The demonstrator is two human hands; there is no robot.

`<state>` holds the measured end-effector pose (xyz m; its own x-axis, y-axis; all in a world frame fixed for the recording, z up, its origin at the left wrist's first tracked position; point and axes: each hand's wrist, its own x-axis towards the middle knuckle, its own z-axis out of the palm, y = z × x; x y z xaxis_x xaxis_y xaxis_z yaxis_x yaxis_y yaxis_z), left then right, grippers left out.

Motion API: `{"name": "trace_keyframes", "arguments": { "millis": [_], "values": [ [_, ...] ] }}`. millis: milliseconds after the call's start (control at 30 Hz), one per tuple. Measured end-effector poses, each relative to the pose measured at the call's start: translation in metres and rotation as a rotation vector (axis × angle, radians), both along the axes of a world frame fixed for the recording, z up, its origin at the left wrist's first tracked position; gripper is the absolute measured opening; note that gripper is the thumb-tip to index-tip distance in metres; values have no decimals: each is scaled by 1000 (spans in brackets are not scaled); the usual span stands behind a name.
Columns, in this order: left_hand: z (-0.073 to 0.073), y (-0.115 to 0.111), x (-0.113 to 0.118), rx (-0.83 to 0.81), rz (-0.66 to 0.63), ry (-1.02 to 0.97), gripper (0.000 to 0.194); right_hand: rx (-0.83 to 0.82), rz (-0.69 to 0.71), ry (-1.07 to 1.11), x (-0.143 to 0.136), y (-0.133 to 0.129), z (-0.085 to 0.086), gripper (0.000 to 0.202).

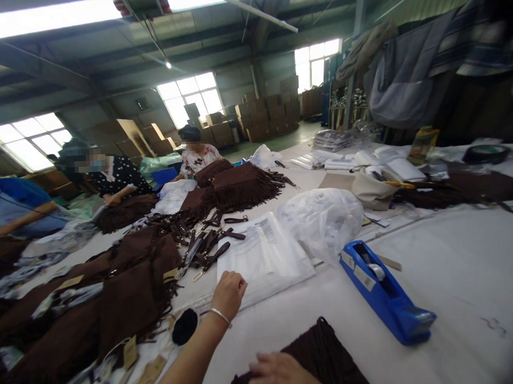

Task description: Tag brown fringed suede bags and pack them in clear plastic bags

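Left hand [228, 295], fingers curled together, rests on the near edge of the stack of flat white bags [264, 257], which runs away from it; right hand [281, 375] lies flat, fingers apart, on the dark brown fringed piece [329, 357] at the table's near edge; blue tape dispenser [384, 294] sits to the right.

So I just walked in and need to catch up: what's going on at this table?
A person stands at a big white table. Their left hand reaches to a stack of clear plastic bags, fingers curled on its near edge, while the right hand rests on a dark brown fringed piece. A blue tape dispenser sits just right. More brown fringed bags are piled to the left, where other people work.
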<state>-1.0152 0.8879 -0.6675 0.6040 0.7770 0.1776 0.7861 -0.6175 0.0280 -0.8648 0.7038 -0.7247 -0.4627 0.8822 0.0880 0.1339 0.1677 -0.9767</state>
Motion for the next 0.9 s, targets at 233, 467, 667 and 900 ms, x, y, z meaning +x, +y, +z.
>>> {"name": "trace_keyframes", "arguments": {
  "millis": [233,467,667,900],
  "values": [
    [-10,-64,19,-187,-37,-529,16,-282,-599,-43,40,68,21,34],
    [3,-53,17,-80,314,-882,21,-477,-477,57,42,56,10,58],
    [-1,-74,34,299,-54,-510,23,87,-143,-147,31,15,99,37],
    [14,-103,21,367,-192,-161,25,415,-413,-944,80,64,77,36]
  ]
}}
